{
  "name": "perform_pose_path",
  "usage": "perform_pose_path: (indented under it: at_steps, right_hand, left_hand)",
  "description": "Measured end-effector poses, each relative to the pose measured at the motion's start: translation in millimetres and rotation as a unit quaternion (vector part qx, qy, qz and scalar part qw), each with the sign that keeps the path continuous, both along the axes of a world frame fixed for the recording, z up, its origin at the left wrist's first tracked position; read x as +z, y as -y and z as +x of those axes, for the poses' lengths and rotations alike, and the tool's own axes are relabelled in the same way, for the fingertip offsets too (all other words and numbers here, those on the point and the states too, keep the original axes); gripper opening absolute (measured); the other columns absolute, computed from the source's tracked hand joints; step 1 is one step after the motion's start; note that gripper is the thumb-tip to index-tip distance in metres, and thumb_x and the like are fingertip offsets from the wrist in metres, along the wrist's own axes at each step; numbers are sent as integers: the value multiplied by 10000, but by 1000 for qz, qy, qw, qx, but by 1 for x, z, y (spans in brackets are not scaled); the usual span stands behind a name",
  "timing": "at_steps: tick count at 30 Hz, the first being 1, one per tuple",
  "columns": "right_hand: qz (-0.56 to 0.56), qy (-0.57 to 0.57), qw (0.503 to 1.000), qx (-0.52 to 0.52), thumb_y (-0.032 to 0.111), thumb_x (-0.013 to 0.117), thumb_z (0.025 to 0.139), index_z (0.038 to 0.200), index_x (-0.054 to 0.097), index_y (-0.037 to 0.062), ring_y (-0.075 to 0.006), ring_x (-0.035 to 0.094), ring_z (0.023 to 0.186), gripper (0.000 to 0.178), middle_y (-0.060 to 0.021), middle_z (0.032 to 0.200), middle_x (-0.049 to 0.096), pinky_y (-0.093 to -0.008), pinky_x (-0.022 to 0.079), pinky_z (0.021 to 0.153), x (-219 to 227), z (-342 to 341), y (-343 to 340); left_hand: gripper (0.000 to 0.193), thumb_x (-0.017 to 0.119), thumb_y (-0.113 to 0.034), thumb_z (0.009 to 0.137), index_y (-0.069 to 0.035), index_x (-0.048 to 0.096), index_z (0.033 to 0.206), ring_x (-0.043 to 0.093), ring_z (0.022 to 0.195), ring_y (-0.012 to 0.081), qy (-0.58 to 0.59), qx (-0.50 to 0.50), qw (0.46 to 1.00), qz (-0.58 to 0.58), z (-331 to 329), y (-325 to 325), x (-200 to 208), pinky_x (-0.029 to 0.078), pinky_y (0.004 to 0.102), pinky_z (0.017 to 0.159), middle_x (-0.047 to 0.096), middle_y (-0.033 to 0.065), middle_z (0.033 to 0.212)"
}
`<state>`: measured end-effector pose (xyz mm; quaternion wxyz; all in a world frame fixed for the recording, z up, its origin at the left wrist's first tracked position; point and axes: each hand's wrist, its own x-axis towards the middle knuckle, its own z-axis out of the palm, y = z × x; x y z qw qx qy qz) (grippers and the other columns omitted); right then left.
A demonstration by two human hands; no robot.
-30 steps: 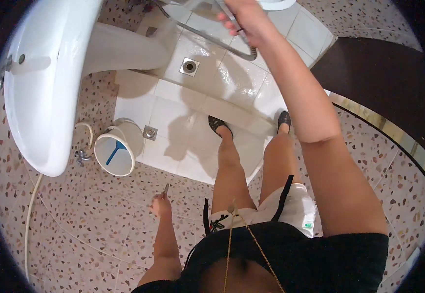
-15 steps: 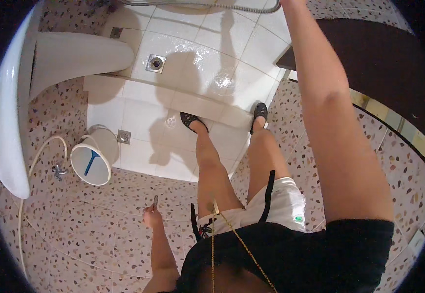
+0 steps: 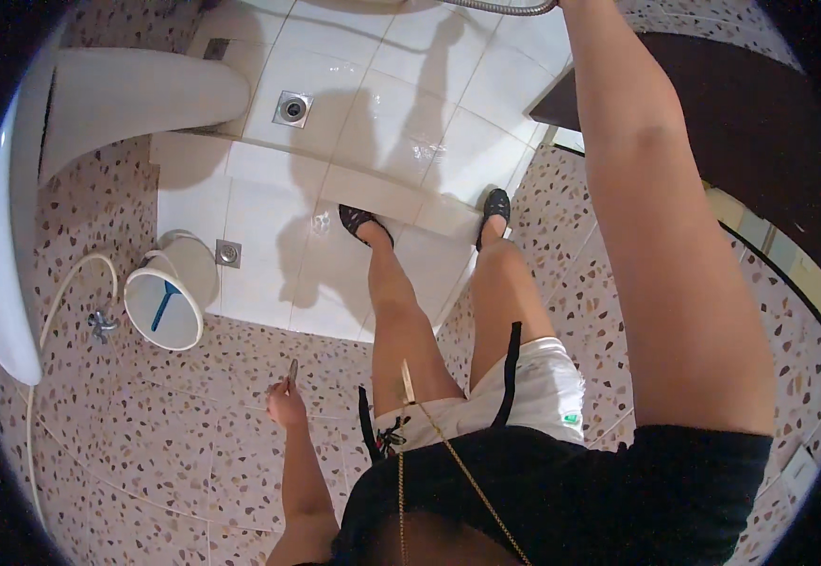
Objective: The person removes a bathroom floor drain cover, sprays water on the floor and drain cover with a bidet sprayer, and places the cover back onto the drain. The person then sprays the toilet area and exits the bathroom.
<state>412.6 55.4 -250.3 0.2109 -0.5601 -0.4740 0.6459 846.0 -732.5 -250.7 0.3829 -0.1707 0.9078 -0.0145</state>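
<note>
Greyish slim item (image 3: 293, 369) (kind unclear) gripped in L hand (image 3: 285, 404), long axis pointing approx. fwd. Fwd-L of it, nr but apart: white bucket (image 3: 205, 274) w/ blue tool (image 3: 160, 307) inside. Farthest, at upper edge of view: ribbed metal hose (image 3: 510, 8), running approx. L–R, just beside outstretched R arm (image 3: 632, 141), well apart from L hand. R hand out of frame; grip can't be told.

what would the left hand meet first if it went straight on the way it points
Probably the white tiled floor, right of the white bucket; the slim item that the left hand holds would lead. The hand's height is unclear, so it could pass above.
</note>
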Motion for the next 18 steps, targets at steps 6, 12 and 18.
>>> perform_pose_path:
  at_steps: [6,12,18]
  right_hand:
    - [83,29,995,36,444,371,877,745,443,99,-225,357,353,376,-84,518,395,-363,304,324,-9,13,62]
    - [47,7,992,113,434,439,867,782,499,90,-207,416,387,359,-80,542,447,-358,317,325,12,-11,44]
    - [141,74,976,146,421,465,866,807,536,65,-214,450,411,368,-101,573,494,-343,315,327,32,-15,81]
  left_hand:
    - [217,576,-297,797,-178,670,952,531,959,224,30,69,997,-26,2,5,9,327,479,855,602,-2,1006]
    - [223,590,-300,794,-153,678,938,539,954,231,27,42,999,-5,8,6,-5,340,449,846,604,21,999]
    - [206,620,-230,786,-88,678,923,597,790,239,-21,57,998,14,2,-7,10,469,360,665,607,65,924]
